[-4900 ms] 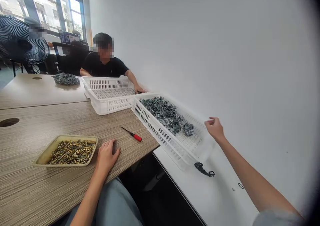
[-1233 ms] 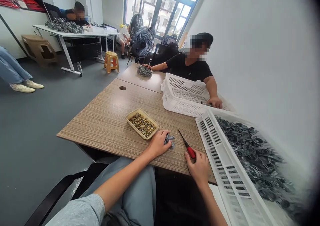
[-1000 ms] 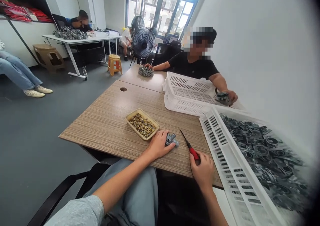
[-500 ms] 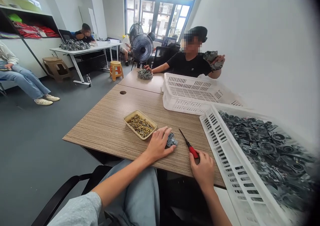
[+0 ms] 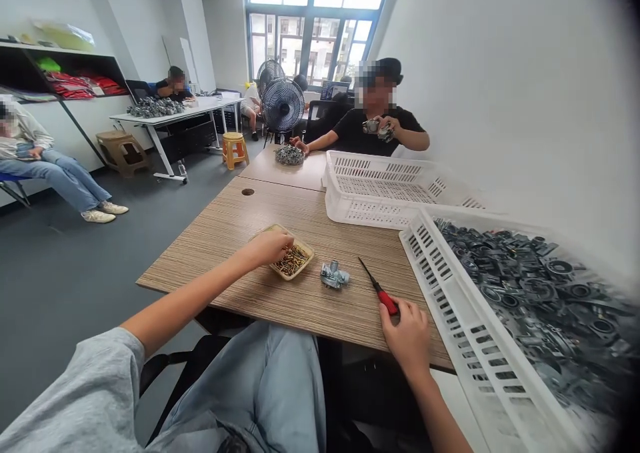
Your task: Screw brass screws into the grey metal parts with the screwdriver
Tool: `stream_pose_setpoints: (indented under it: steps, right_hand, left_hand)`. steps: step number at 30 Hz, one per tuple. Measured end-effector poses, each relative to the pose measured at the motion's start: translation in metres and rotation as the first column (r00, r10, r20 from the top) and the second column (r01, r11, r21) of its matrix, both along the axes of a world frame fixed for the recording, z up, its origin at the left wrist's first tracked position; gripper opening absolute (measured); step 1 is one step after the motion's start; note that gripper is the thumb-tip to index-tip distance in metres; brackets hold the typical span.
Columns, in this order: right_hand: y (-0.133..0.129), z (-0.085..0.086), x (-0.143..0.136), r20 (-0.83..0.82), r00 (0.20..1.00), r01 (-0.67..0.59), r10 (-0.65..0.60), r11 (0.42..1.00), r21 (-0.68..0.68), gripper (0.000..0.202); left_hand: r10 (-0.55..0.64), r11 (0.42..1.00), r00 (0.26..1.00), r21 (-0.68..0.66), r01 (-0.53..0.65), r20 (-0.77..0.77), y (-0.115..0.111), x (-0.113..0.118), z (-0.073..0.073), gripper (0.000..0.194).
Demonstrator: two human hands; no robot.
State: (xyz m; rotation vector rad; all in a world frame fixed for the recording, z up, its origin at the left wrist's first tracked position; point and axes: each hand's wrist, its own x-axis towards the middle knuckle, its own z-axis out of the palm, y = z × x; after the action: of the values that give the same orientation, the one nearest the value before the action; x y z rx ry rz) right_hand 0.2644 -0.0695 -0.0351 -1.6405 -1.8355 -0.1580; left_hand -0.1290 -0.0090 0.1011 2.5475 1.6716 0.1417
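Note:
My left hand (image 5: 271,247) is over the small cream tray (image 5: 306,247), its fingers curled down into small brass-coloured, screw-like pieces (image 5: 293,261). Whatever its fingertips pinch is hidden. A silver-grey metal carburetor body (image 5: 334,276) lies on the wood-grain table (image 5: 220,239), right of the tray and apart from both hands. My right hand (image 5: 409,336) rests at the table's near edge, closed around the red handle of a screwdriver (image 5: 386,299). The screwdriver's dark shaft lies along the table, pointing away and to the left.
A white slotted crate (image 5: 440,286) full of dark grey metal parts stands at right. Behind it is another white crate (image 5: 370,211). Across the table a co-worker (image 5: 370,129) holds metal parts beside a heap of parts (image 5: 289,155). A fan (image 5: 283,106) stands beyond.
My left hand has left the carburetor body and moved left into the tray. My right hand stays on the screwdriver. The co-worker has brought the held parts lower, in front of the body.

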Motion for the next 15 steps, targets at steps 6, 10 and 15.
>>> stream_pose_setpoints:
  steps: [6,10,15]
  right_hand:
    - [0.000,0.000,0.000,-0.003,1.000,-0.008,0.008,1.000,0.008,0.042]
    - [0.000,0.001,-0.001,-0.013,1.000,-0.006,0.006,1.000,0.001,0.043]
    - [-0.002,0.003,-0.002,-0.022,1.000,0.008,-0.008,1.000,-0.009,0.044]
  left_hand:
    - [-0.050,0.998,0.994,-0.047,0.046,-0.094,0.007,-0.005,-0.016,0.021]
    - [-0.082,0.996,0.994,-0.026,0.080,-0.067,0.012,-0.007,-0.023,0.015]
    - [-0.086,0.996,0.994,-0.017,0.087,0.071,0.015,-0.011,-0.027,0.012]
